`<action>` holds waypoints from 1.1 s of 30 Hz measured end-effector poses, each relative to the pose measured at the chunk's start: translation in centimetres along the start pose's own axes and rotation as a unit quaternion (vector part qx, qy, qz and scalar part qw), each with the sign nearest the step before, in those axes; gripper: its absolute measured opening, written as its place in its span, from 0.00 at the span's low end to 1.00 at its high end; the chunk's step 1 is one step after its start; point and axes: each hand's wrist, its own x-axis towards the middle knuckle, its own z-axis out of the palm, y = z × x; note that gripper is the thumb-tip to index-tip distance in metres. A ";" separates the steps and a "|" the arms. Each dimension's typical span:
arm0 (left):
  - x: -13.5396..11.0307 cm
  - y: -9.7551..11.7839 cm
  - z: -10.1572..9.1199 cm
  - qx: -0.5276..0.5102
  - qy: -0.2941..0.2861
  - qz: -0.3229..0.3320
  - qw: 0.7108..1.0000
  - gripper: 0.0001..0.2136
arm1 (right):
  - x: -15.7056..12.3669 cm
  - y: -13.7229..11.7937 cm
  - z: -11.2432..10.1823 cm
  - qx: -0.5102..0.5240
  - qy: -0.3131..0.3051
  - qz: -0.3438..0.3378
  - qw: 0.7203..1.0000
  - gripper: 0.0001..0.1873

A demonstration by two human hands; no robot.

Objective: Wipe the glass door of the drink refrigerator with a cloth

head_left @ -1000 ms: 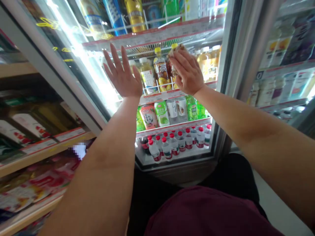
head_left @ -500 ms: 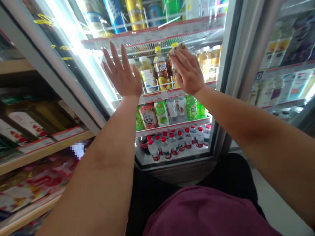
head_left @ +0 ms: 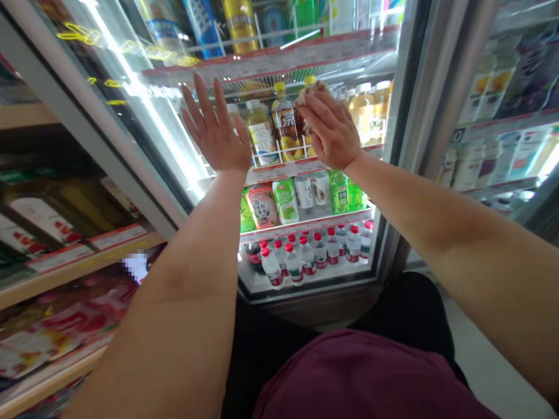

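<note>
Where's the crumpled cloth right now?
In the head view, the crumpled cloth is in the upper part, just right of centre, under the right hand. A yellow-capped tea bottle shows immediately to its left.

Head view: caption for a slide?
Right hand holding a crumpled cloth before a drinks cooler, left hand raised open.

The drinks cooler [head_left: 314, 292] stands before you, a shelf rack [head_left: 89, 263] to its left. Between your left hand [head_left: 220, 132] and your right hand [head_left: 335, 127], which has the cloth [head_left: 309, 93] under its fingers, a lemon tea bottle [head_left: 287, 125] stands behind, two levels above the water bottles [head_left: 307, 257].
</note>
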 end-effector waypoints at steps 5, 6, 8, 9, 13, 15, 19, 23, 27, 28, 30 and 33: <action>0.0 0.7 -0.5 0.031 -0.024 -0.019 0.999 0.35 | -0.2 0.2 -0.1 -0.020 -0.014 -0.030 0.999 0.34; 0.0 0.8 -0.6 0.026 -0.026 -0.024 0.999 0.35 | -0.3 0.2 -0.2 -0.022 -0.049 -0.063 0.997 0.34; -0.1 1.2 -0.9 -0.008 -0.030 -0.035 0.999 0.36 | -0.3 0.1 -0.5 -0.024 -0.098 -0.110 0.989 0.34; -0.2 1.4 -1.0 -0.032 -0.031 -0.041 0.998 0.36 | -0.3 0.0 -0.6 -0.022 -0.110 -0.119 0.987 0.35; -0.2 1.8 -1.1 -0.087 -0.033 -0.059 0.994 0.39 | 1.2 -0.4 -1.5 -0.003 -0.124 -0.121 0.985 0.34; -0.3 1.7 -1.0 -0.095 -0.033 -0.062 0.993 0.40 | 2.7 -0.6 -2.1 -0.010 -0.118 -0.116 0.986 0.34; -0.3 1.2 -0.7 -0.079 -0.024 -0.052 0.995 0.40 | 5.4 -0.7 -2.7 -0.076 -0.020 -0.027 0.997 0.36; -0.3 0.8 -0.6 -0.055 -0.025 -0.030 0.998 0.38 | 5.7 -0.7 -2.5 -0.085 -0.010 0.008 0.996 0.33; -0.4 1.0 -0.8 -0.048 -0.020 -0.040 0.998 0.36 | 5.0 -0.9 -2.8 -0.037 -0.134 -0.049 0.989 0.36; -0.4 1.1 -0.8 -0.046 -0.019 -0.041 0.998 0.36 | 4.9 -0.9 -2.9 -0.026 -0.143 -0.046 0.988 0.36; -0.4 1.0 -0.7 -0.049 -0.022 -0.035 0.998 0.37 | 5.0 -0.8 -2.7 -0.011 -0.118 -0.009 0.993 0.36; -0.4 0.7 -0.5 -0.064 -0.021 -0.030 0.997 0.37 | 5.3 -0.5 -2.1 -0.020 -0.028 0.072 0.997 0.35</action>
